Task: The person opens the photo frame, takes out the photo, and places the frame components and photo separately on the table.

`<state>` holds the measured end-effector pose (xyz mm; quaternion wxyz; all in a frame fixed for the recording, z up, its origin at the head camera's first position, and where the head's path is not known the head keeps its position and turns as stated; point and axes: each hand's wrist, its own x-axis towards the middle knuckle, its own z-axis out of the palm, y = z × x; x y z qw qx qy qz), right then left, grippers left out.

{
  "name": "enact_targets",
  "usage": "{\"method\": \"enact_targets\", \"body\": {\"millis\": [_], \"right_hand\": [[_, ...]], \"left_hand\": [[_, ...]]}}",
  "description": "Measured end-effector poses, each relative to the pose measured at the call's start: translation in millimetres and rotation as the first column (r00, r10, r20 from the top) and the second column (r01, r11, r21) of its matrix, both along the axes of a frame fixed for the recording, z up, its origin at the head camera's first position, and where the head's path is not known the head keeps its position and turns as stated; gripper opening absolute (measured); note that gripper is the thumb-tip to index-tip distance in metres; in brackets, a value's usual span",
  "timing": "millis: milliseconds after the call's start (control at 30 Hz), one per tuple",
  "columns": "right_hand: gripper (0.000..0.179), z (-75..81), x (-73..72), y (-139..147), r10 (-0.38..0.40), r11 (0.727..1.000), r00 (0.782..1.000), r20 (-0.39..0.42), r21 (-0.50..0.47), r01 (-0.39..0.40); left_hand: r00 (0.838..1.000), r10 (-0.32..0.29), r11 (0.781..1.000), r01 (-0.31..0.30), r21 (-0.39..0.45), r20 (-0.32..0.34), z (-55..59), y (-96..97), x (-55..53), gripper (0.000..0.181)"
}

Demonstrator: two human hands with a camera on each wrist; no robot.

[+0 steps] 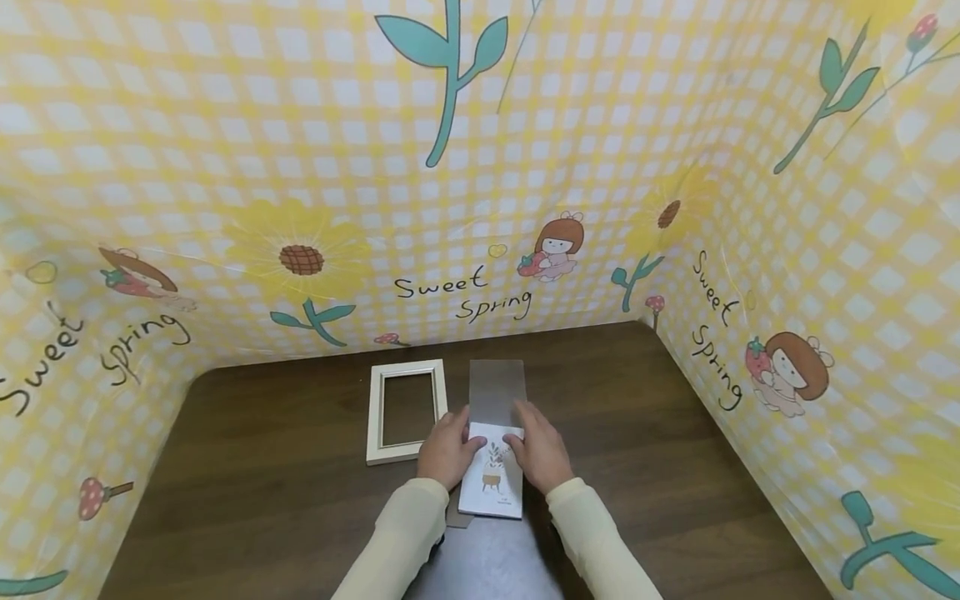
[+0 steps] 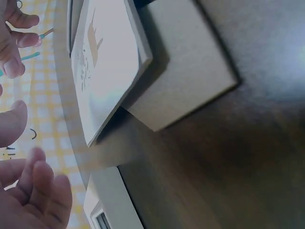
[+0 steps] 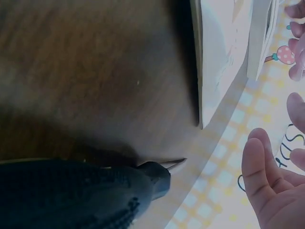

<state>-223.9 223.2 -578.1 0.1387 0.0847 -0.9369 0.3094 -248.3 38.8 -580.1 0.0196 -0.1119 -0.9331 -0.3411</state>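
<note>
A clear, greyish sheet (image 1: 497, 387) spans the space between both hands. My left hand (image 1: 447, 450) grips its left edge and my right hand (image 1: 542, 448) its right edge, fingers bent. Seen from the head, both thumbs overlap the top of a white card (image 1: 491, 483) printed with a potted plant on a stool. In the left wrist view the card (image 2: 107, 71) lies apart from the left hand (image 2: 35, 191), tilted over a brown board (image 2: 190, 62). The right hand (image 3: 276, 186) also shows clear of the card (image 3: 221, 57). Where the sheet's lower edge ends is hard to see.
A cream picture frame (image 1: 377, 417) with an open middle lies left of the hands on the dark wooden table (image 1: 645, 500). Yellow checked cloth (image 1: 337, 167) walls the back and sides. A dark, tapered object (image 3: 95, 193) with a thin tip shows in the right wrist view.
</note>
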Motion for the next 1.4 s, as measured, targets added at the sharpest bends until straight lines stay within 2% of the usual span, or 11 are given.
{"method": "enact_targets", "body": {"millis": [167,433,600,733,833,967,1200,1267,1333,1400], "right_hand": [[0.059,-2.2,-13.1,5,0.006,0.999,1.0,-0.025,0.041,-0.005],[0.058,-2.8,-30.7,12,0.004,0.998,0.998,0.061,0.061,-0.008],[0.054,-4.2,-41.5,15,0.045,0.995,0.995,0.087,0.08,-0.052],[0.053,-7.2,-51.9,15,0.059,0.994,0.992,0.111,0.082,-0.069],[0.052,-10.6,-60.6,13,0.043,0.995,0.991,0.128,0.083,-0.054],[0.054,-14.9,-68.8,8,0.016,0.996,0.989,0.148,0.086,-0.029],[0.063,-21.6,-70.1,0,0.0,0.99,0.984,0.175,0.14,-0.025],[0.064,-22.2,-70.0,0,0.003,0.988,0.983,0.183,0.154,-0.032],[0.065,-22.4,-70.3,1,0.007,0.984,0.979,0.205,0.171,-0.043],[0.067,-21.6,-70.4,3,0.01,0.981,0.973,0.229,0.189,-0.055]], "left_hand": [[0.998,0.043,0.999,-0.044,-0.017,-0.05,0.1,6.9,-9.0,0.062],[0.994,0.074,0.996,-0.077,-0.034,-0.084,-9.9,20.9,-28.4,0.059],[0.995,0.094,0.995,-0.096,-0.036,-0.041,-13.3,22.7,-35.6,0.058],[0.995,0.095,0.992,-0.094,-0.089,0.01,-15.4,22.2,-45.4,0.058],[0.995,0.098,0.987,-0.097,-0.129,0.002,-15.7,21.8,-55.5,0.059],[0.994,0.099,0.979,-0.106,-0.174,-0.046,-17.3,21.0,-66.1,0.058],[0.993,0.084,0.968,-0.102,-0.231,-0.086,-31.5,19.3,-71.0,0.061],[0.993,0.076,0.965,-0.096,-0.245,-0.091,-32.6,19.2,-71.1,0.062],[0.996,0.06,0.964,-0.074,-0.257,-0.064,-29.9,19.8,-70.7,0.065],[0.999,0.038,0.958,-0.039,-0.283,-0.008,-23.8,20.7,-70.1,0.069]]}}
